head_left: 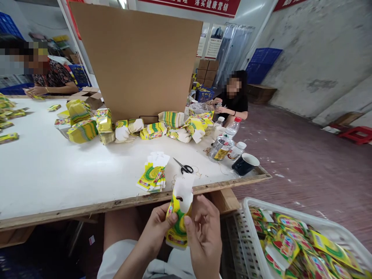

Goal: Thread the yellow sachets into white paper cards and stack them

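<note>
A small yellow and green printed carton (178, 221) is between my two hands, over my lap and just in front of the table edge. Its white top flap (183, 190) stands up, and a dark opening shows beneath it. My left hand (159, 228) grips the carton's left side, thumb on the front. My right hand (203, 232) holds the right side with the thumb, its other fingers partly raised behind. A stack of flat cartons (152, 174) lies on the table just beyond, and black-handled scissors (184, 166) rest to the right of it.
Bundles of flat cartons (152, 131) line the table before a large cardboard sheet (139, 62). Bottles, a jar (221, 148) and a dark mug (245, 164) stand near the right corner. A white basket (247, 232) of filled packets is at my right. Two people sit across the table.
</note>
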Demonstrator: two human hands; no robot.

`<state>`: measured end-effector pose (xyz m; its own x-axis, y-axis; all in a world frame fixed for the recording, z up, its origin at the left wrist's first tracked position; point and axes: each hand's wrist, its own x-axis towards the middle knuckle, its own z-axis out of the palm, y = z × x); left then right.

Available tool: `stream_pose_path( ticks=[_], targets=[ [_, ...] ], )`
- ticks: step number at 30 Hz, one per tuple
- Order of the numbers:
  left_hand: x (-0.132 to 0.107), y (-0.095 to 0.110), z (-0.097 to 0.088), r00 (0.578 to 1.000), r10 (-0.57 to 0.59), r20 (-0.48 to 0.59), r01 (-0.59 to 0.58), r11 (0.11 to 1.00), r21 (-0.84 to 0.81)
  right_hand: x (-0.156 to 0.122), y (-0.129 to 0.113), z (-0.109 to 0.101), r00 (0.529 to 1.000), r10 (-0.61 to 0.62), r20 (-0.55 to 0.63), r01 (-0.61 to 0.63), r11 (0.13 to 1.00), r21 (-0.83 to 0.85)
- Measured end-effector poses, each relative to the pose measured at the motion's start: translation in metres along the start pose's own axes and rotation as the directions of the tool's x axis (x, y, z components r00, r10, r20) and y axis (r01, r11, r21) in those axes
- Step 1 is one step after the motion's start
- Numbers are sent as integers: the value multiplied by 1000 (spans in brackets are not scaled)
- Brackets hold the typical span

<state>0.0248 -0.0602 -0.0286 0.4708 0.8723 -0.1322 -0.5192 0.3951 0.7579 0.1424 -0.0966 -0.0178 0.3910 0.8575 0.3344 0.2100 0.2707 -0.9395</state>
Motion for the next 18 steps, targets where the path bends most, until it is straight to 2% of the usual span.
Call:
stream_pose_path(
  ticks=[4,6,9,11,15,18],
  targets=[
    [3,-2,-3,995,25,-99,-21,999,44,3,13,-5,974,161,160,-167,986,24],
    [3,-2,-5,996,21,-92,-11,994,109,5,17,-9,964,203,171,-209,978,17],
    [3,0,-6,998,41,-47,-30,975,222,9,17,-13,969,201,143,-203,979,-3],
    [3,0,-4,994,101,-42,-84,953,292,12,15,-14,973,188,135,-187,982,-18],
    [4,1,-2,956,257,-139,-192,911,365,12,13,-13,978,160,133,-154,987,-52],
    [5,2,-2,942,267,-205,-175,909,380,9,15,-10,978,152,145,-145,988,-55]
  ],
)
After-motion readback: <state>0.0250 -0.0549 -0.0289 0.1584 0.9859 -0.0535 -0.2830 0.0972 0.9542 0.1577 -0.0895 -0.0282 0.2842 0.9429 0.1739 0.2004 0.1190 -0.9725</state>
